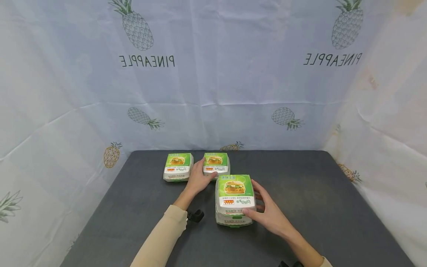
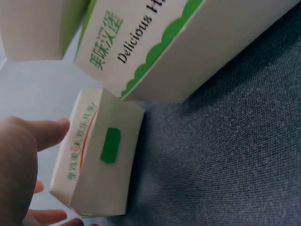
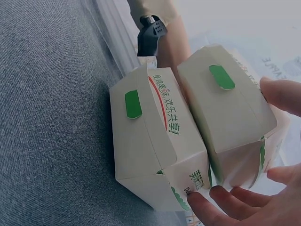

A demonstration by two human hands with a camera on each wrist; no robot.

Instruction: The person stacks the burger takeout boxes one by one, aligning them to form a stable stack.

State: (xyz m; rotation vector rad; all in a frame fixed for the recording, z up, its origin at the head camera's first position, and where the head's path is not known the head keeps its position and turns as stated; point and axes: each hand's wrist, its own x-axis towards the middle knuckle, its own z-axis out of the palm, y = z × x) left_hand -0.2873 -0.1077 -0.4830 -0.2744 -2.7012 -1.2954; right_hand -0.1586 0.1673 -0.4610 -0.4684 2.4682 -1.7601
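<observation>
"Where's the stack of two burger boxes (image 1: 234, 202)?"

"On the dark surface (image 1: 293, 185), with the right hand (image 1: 271, 215) along its right side, fingers apart, fingertips touching it."

"And the left hand (image 1: 197, 182)?"

"Beyond the stack, thumb and fingers spread about the single box (image 1: 216, 161) there; whether they touch, I can't tell. Another box (image 1: 177, 167) sits beyond the stack, farther left."

1. The dark grey surface (image 1: 313, 211) has a woven-looking grain.
2. Near its middle sits the lower burger box (image 1: 230, 221), bearing the upper burger box (image 1: 234, 193).
3. Toward 11 o'clock from them lies the far burger box (image 1: 216, 163).
4. Toward 10 o'clock, apart from it, lies the leftmost burger box (image 1: 178, 167).
</observation>
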